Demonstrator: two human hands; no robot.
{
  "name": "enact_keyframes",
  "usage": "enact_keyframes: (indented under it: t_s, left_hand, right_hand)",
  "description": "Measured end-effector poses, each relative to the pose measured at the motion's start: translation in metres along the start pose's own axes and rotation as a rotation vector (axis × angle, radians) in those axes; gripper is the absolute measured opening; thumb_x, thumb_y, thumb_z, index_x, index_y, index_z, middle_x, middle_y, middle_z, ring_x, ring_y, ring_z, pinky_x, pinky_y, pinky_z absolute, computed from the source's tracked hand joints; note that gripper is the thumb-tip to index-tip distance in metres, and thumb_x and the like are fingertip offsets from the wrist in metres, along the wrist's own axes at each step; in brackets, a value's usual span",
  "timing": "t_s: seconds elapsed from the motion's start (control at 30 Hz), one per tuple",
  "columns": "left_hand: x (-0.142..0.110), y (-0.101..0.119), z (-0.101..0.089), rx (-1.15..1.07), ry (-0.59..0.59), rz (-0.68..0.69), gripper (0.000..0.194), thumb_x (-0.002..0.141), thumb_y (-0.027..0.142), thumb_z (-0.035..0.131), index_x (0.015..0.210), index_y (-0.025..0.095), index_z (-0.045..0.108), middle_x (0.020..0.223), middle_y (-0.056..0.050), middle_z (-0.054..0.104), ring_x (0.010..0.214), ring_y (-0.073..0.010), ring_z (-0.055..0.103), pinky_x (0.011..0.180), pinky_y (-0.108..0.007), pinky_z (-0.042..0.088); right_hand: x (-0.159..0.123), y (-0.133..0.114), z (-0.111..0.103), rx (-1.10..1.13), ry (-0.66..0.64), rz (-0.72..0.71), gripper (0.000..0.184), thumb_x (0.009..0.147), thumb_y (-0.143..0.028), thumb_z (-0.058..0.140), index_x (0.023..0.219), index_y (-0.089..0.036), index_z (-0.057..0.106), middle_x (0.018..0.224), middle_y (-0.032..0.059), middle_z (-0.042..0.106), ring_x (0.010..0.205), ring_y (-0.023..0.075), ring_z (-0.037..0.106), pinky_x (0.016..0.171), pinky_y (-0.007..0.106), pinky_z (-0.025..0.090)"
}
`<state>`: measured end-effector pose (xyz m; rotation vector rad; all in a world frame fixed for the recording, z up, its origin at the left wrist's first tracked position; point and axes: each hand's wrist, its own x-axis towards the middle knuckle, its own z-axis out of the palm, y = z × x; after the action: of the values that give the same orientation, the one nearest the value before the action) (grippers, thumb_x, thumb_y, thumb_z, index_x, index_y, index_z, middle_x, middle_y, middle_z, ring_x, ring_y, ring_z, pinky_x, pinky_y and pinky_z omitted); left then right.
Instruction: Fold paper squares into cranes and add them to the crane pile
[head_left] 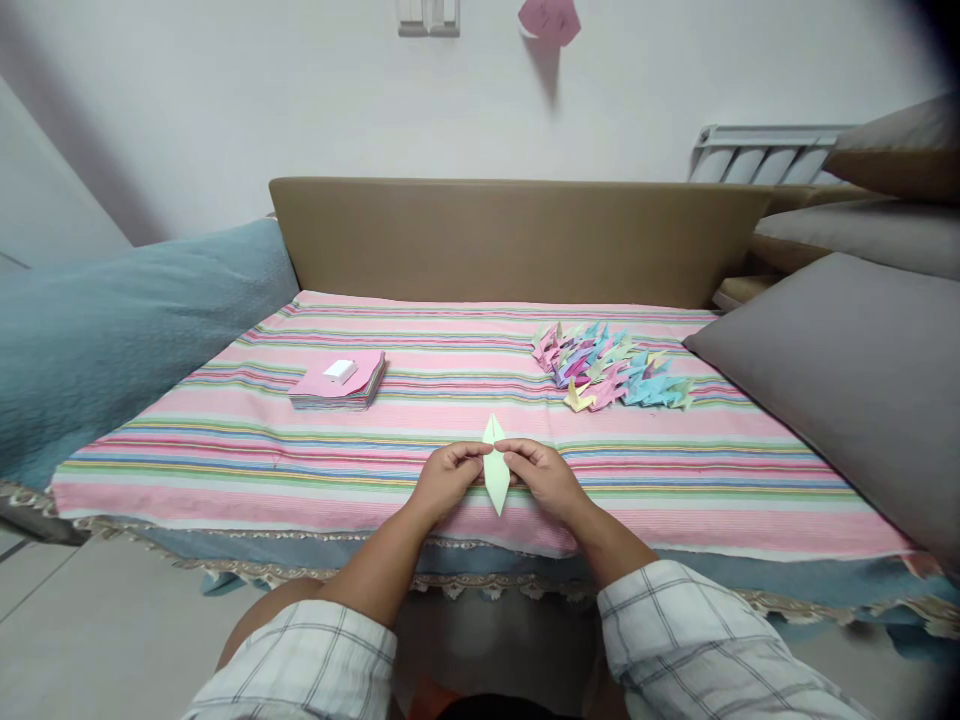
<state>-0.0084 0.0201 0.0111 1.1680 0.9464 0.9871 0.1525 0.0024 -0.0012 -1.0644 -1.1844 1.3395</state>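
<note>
Where the front edge of the cloth (420,345) passed its midpoint, the left hand (448,480) and right hand (543,482) met over one pale green paper (496,480), a little in from that edge. Each was closed in a pinch, thumb and forefinger on one long side of the paper, presumably to steady it evenly while both pointed ends stood free. Toward the left edge lay a stack (330,402) with a white block (340,371) on top (a weight, I supposed, against sliding sheets). The birds (600,368) sat toward the back right corner, apparently out of the arms' way.

The fingertips beneath the paper were hidden, so whether it touched the cloth was unclear. The birds overlapped too much to count, and a grey cushion (847,370) covered part of the cloth's right edge.
</note>
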Motion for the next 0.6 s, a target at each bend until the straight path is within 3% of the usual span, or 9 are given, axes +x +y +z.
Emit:
enact_keyframes:
  t_s: [0.1,0.33,0.6]
  left_hand:
    - [-0.001,0.001,-0.003,-0.025,-0.022,-0.019,0.036,0.055,0.025,0.076,0.089,0.014,0.069,0.074,-0.002,0.070,0.069,-0.0152,0.063,0.073,-0.029,0.049]
    - [0.000,0.001,-0.010,0.043,-0.074,-0.016,0.045,0.054,0.021,0.077,0.098,0.013,0.069,0.070,-0.001,0.068,0.064,-0.0114,0.059,0.066,-0.023,0.045]
    - [0.001,-0.003,-0.013,0.064,-0.101,-0.007,0.045,0.058,0.029,0.077,0.099,0.014,0.070,0.079,-0.005,0.071,0.074,-0.0158,0.063,0.076,-0.029,0.047]
  right_hand:
    - [0.000,0.001,-0.002,0.002,-0.017,0.008,0.032,0.069,-0.035,0.062,0.096,-0.019,0.068,0.063,-0.0014,0.062,0.059,0.0122,0.054,0.063,0.028,0.045]
    - [0.000,-0.001,-0.006,-0.010,-0.068,-0.026,0.035,0.066,-0.035,0.068,0.098,-0.021,0.068,0.087,0.0030,0.069,0.084,0.0175,0.062,0.085,0.035,0.045]
    - [0.000,-0.001,-0.009,-0.042,-0.085,-0.041,0.038,0.066,-0.038,0.069,0.101,-0.021,0.069,0.092,0.0042,0.070,0.091,0.0199,0.062,0.089,0.037,0.044]
